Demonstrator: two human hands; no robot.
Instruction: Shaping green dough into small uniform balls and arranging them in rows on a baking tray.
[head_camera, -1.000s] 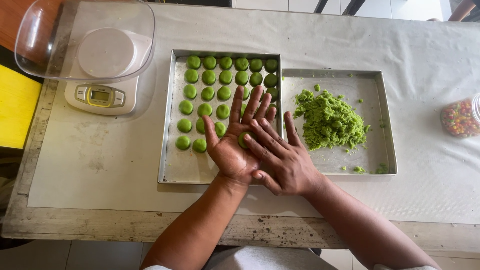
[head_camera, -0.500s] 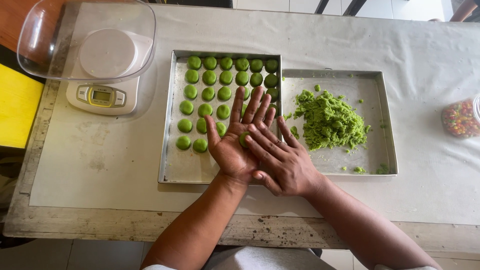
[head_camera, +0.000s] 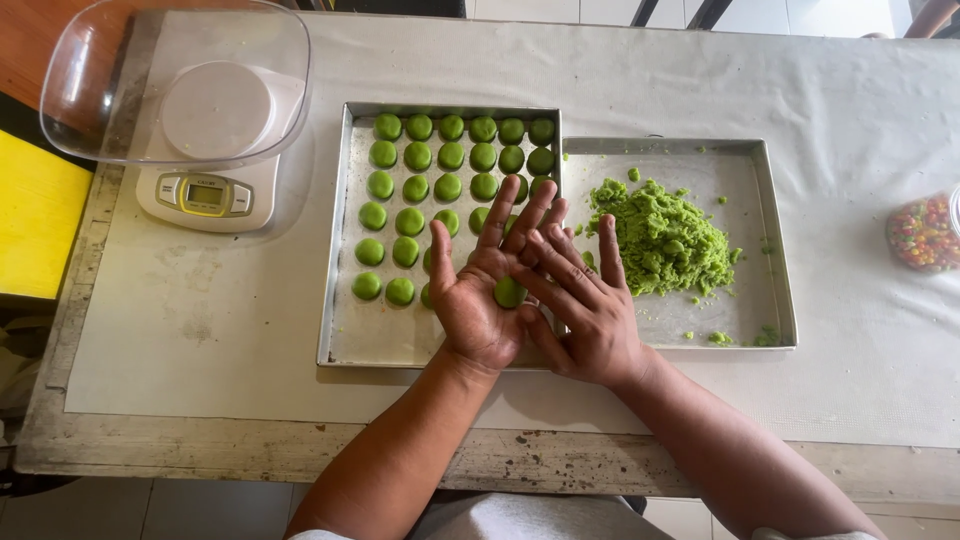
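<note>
Rolling step: left hand lies flat, palm up, small green dough ball on it; right hand open, fingers overlapping. Next calls for setting it beside rows on rectangular metal tray.

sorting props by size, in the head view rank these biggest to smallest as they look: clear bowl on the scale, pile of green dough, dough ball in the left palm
1. clear bowl, though it sits raised, nearer the camera
2. pile of green dough
3. dough ball in the left hand
</note>
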